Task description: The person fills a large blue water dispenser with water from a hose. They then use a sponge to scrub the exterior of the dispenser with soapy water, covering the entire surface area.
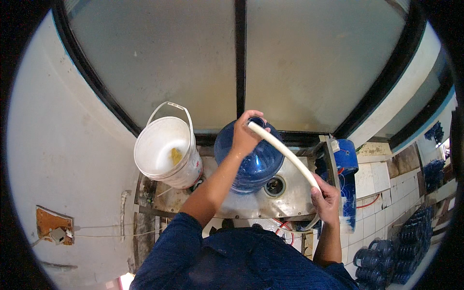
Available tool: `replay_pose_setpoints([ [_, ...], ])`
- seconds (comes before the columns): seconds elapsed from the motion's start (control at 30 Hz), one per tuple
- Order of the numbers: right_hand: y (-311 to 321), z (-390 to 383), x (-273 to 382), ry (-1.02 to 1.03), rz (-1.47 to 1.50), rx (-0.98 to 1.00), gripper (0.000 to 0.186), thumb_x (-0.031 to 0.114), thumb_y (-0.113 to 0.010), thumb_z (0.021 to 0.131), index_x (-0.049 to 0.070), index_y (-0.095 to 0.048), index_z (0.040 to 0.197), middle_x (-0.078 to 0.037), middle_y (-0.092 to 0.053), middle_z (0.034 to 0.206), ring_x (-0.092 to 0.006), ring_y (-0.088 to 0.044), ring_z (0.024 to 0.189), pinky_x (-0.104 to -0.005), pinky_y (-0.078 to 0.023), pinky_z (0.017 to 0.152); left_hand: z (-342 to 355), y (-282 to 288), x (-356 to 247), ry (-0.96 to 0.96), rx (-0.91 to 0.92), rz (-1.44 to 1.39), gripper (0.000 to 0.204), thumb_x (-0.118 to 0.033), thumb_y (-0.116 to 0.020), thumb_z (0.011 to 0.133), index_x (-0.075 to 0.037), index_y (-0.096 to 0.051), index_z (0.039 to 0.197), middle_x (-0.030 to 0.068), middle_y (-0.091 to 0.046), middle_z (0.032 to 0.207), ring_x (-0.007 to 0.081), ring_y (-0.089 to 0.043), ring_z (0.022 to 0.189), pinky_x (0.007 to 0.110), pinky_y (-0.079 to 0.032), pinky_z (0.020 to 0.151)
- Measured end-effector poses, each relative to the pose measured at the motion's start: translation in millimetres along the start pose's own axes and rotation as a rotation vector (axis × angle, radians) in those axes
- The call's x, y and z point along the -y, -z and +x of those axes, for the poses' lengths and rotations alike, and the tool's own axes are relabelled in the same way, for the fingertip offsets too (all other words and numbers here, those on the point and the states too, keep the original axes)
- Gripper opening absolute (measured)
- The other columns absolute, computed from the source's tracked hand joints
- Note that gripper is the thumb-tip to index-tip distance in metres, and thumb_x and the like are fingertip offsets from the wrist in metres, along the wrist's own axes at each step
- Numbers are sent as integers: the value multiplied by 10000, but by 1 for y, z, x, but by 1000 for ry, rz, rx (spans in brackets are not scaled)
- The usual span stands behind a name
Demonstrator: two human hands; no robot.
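Observation:
A large translucent blue water jug [256, 169] stands upright on a metal counter [232, 208]. My left hand [247, 135] is wrapped round the jug's neck, its fingers closed at the rim. In my right hand [326, 197], off to the right, is a thick white hose [290, 154], held in a closed grip. The hose arcs from my right hand up to the jug's neck. Its end lies at the mouth beside my left fingers; whether it reaches inside, I cannot tell.
Left of the jug stands a white bucket [163, 145], its handle raised and something yellow inside. A round drain [275, 186] is set in the counter. At the right is a blue container [345, 157]. Several blue jugs [374, 261] stand on the lower right. Frosted panes [159, 58] rise behind.

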State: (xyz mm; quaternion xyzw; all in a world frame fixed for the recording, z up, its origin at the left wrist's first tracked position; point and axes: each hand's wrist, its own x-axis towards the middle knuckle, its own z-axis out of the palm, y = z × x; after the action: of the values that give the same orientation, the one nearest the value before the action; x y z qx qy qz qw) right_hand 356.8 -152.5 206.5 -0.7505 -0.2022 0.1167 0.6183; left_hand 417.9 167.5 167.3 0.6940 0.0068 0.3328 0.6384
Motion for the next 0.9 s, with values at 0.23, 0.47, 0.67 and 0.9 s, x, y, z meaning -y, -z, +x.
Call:
replay_pose_setpoints([
  [0.23,-5,7,1,24,-24,59,427,176,-676,985,29,-632,1384,74,-520,703,-26,-403,573,-222,-315,520,0,9,-3,-50,-216,278,425,-69,-871,737,-66,-656,1104,66,-709,975,174,-681,939,325,-521,902],
  [0.47,5,6,-9,-35,22,95,425,180,-661,991,17,-629,1383,80,-504,687,-20,-403,574,-216,-309,512,-5,35,0,56,-21,227,766,-191,-922,729,-100,-493,1357,155,-716,1071,270,-709,1016,385,-539,910],
  [0.67,17,1,-49,-108,75,47,432,171,-636,1021,-13,-589,1409,93,-488,696,-5,-358,539,-214,-262,479,-67,107,25,2,202,864,814,-423,-657,965,-19,-302,1575,255,-397,1567,358,-359,1482,450,-254,1225],
  [0.9,25,-7,-63,-172,108,120,433,143,-626,1021,-24,-574,1417,89,-492,688,-3,-353,526,-213,-255,467,-147,140,125,358,-185,-108,728,-488,-461,1055,12,-315,1564,214,-372,1597,319,-317,1501,417,-179,1249],
])
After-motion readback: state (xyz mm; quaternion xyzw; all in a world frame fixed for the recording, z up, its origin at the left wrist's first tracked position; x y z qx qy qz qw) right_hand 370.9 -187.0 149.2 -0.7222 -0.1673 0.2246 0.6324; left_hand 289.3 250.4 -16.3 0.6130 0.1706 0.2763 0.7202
